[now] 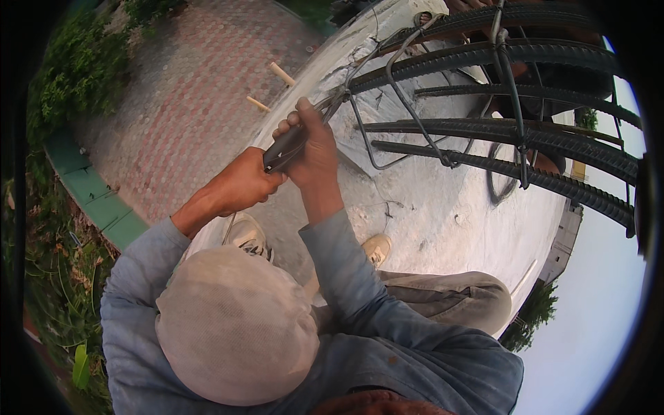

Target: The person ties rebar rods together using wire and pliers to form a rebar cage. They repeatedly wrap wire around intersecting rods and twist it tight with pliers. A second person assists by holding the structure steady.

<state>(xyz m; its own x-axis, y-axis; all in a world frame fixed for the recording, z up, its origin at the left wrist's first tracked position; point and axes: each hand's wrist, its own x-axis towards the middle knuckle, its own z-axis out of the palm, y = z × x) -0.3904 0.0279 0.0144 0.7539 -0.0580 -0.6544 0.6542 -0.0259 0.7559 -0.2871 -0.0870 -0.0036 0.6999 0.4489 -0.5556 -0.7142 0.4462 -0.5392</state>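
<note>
Right hand [317, 146] wraps firmly around a dark-handled hand tool [283, 147], thumb pointing up along it — left hand [243, 181] clenched at its lower end. The tool slants up toward the ribbed rebar [449, 59], its tip near the bar's end — pale concrete [443, 214] beneath.

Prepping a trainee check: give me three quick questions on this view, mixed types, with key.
1. Which hand is nearer the steel bars, left or right?
2. True or false: no hand touches the dark handle.
3. Pick one. The sleeves are: A) green B) grey-blue C) orange

Key:
1. The right hand.
2. False; the right hand grips it.
3. B
</note>
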